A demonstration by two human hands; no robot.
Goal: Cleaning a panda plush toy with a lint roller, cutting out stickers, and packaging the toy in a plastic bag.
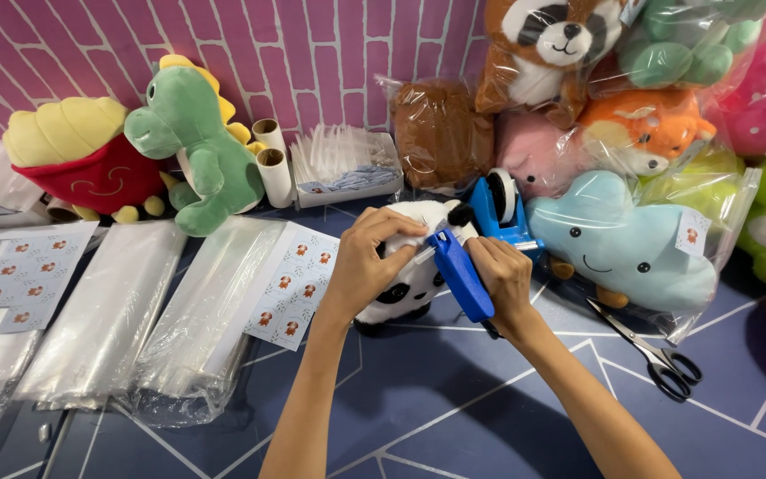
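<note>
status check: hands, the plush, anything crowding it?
Left hand grips panda plush. Right hand holds blue tagging gun against it. Tape dispenser just behind; scissors lie apart.

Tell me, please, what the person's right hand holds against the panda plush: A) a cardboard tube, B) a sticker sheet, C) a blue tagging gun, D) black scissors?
C: the right hand grips a blue tagging gun pressed to the panda plush; the scissors lie apart.

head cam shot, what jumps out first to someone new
At the centre, the left hand presses a black-and-white panda plush while the right hand holds a blue tagging gun against it. Bagged plush toys pile up at the right, and a green dinosaur plush sits against the pink brick wall.
</note>
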